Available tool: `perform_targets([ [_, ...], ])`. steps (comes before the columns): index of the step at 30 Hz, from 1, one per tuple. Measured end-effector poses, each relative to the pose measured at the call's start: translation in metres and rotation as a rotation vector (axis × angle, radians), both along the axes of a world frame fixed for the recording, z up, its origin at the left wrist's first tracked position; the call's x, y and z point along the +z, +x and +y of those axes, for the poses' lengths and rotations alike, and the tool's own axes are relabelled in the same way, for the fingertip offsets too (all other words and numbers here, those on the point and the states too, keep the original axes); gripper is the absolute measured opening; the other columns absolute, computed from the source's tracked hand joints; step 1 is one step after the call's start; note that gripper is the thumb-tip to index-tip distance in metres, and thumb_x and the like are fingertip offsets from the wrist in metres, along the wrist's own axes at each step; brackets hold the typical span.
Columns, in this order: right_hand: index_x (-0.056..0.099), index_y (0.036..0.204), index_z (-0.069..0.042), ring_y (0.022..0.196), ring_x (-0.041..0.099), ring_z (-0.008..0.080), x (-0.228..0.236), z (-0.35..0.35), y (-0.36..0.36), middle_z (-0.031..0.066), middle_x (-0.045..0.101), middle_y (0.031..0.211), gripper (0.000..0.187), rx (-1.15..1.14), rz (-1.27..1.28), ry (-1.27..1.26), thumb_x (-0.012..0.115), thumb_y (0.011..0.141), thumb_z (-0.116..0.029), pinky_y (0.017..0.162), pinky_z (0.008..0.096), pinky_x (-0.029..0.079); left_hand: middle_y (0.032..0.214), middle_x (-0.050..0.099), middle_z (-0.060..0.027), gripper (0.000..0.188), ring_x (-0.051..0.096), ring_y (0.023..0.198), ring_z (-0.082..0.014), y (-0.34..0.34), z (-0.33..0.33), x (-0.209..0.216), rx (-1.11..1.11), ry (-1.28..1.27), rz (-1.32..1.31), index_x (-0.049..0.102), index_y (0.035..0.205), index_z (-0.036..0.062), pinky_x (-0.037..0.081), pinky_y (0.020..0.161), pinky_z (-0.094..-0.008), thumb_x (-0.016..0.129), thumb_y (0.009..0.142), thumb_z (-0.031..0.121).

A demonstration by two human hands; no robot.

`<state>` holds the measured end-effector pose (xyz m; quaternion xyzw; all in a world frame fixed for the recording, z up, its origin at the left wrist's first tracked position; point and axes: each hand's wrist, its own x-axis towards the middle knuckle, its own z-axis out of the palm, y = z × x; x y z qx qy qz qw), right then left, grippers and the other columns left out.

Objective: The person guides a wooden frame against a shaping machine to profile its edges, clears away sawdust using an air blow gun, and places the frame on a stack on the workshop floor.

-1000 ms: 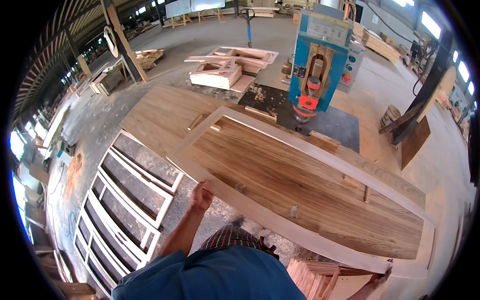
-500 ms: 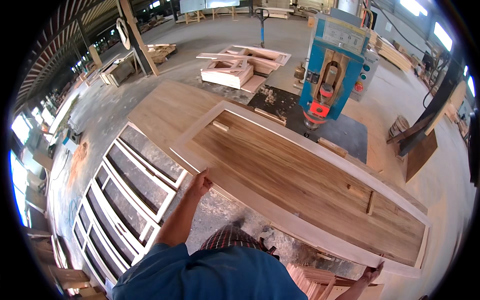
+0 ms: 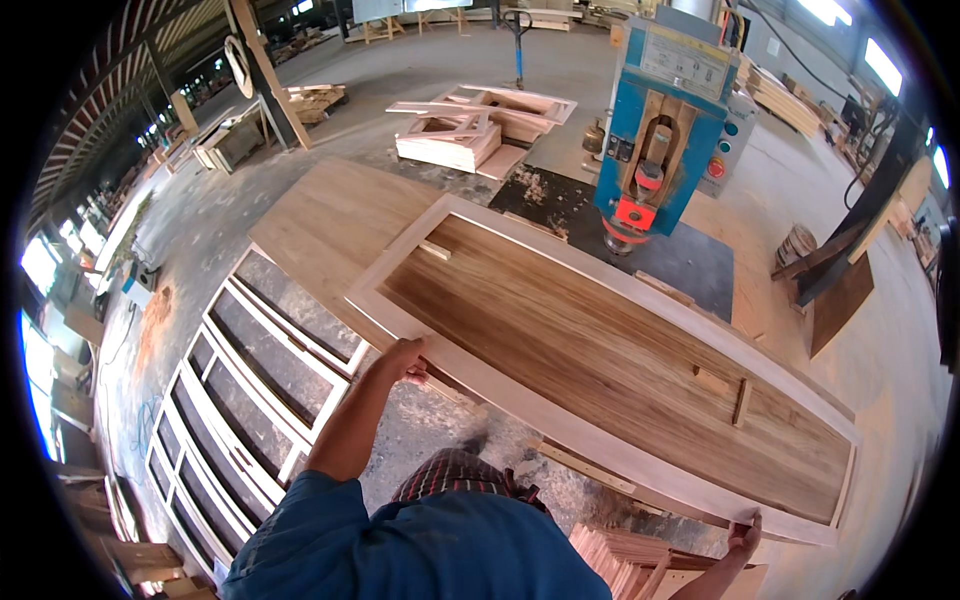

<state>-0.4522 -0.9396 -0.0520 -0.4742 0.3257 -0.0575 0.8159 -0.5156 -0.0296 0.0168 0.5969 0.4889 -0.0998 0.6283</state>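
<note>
A long, pale rectangular wooden frame (image 3: 400, 247) lies flat on a larger brown wooden board (image 3: 340, 210), with the grained surface showing through its opening. My left hand (image 3: 405, 361) is closed on the near rail close to the frame's left corner, its fingertips partly hidden. Toward the right end of that same rail, my right hand (image 3: 743, 535) grips the edge, thumb on top and fingers underneath. Inside the opening sit small wood blocks, one (image 3: 435, 250) at the upper left and another (image 3: 741, 403) at the right.
Beyond the board stands a blue machine (image 3: 665, 130) with a red-collared spindle head over a dark table. On the floor to the left lie slatted white frames (image 3: 235, 385). Pink-toned frames (image 3: 455, 145) are stacked ahead; thin wood pieces (image 3: 610, 565) lie by my right side.
The frame has slid slightly away from me and to the right over the board, both hands moving with it. More of a wood strip shows below its near edge.
</note>
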Motion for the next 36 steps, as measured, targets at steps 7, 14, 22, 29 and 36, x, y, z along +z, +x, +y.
perform_targets([
  [7,0.064,0.095,-0.006,0.056,0.061,0.0209,0.011,0.015,0.003,0.0103,0.065,0.07,0.052,0.096,0.433,-0.623,0.063,0.088,-0.057,0.051,0.0308,0.053,0.077,0.06,-0.0176,0.056,0.063,0.061,-0.0272,-0.004,0.011,0.0,-0.076,-0.031,0.033,0.056,0.102,-0.0043,0.058,0.058,-0.0449,0.05,0.097,0.052],
  [14,0.057,0.094,0.005,0.075,0.063,0.0281,0.014,0.055,-0.026,0.0178,0.063,0.086,0.031,-0.277,0.115,-0.339,0.056,0.095,-0.026,0.069,0.0394,0.059,0.064,0.061,-0.0126,0.06,0.066,0.054,-0.0241,0.008,0.043,0.043,-0.638,0.112,0.13,0.065,0.078,-0.0057,0.053,0.045,-0.0348,0.057,0.093,0.052],
  [22,0.06,0.111,0.004,0.09,0.062,0.0242,0.022,0.209,-0.025,0.0122,0.063,0.1,0.037,-0.334,0.196,-0.279,0.069,0.09,-0.025,0.074,0.0354,0.055,0.09,0.065,-0.0161,0.037,0.065,0.09,-0.0331,0.164,0.142,0.022,-0.695,0.961,-0.419,0.056,0.109,0.0014,0.053,0.078,-0.0436,0.072,0.084,0.023],
  [29,0.062,0.108,0.018,0.099,0.065,0.0335,0.045,0.281,0.029,0.0287,0.065,0.111,0.086,-0.297,0.645,-1.009,0.083,0.067,-0.055,0.086,0.0415,0.051,0.15,0.034,-0.0214,0.104,0.027,0.142,-0.036,0.312,0.137,0.037,-1.159,1.202,-0.271,0.031,0.148,0.0026,0.023,0.118,-0.0425,0.083,0.068,0.044],
  [36,0.068,0.094,0.016,0.09,0.067,0.0354,0.058,0.289,0.054,0.0304,0.068,0.094,0.058,-0.325,0.81,-1.133,0.08,0.063,-0.032,0.082,0.0434,0.051,0.152,0.033,-0.0205,0.119,0.026,0.144,-0.0349,0.383,0.099,0.031,-1.32,1.1,-0.247,0.027,0.149,0.0009,0.024,0.119,-0.0411,0.088,0.059,0.048],
])
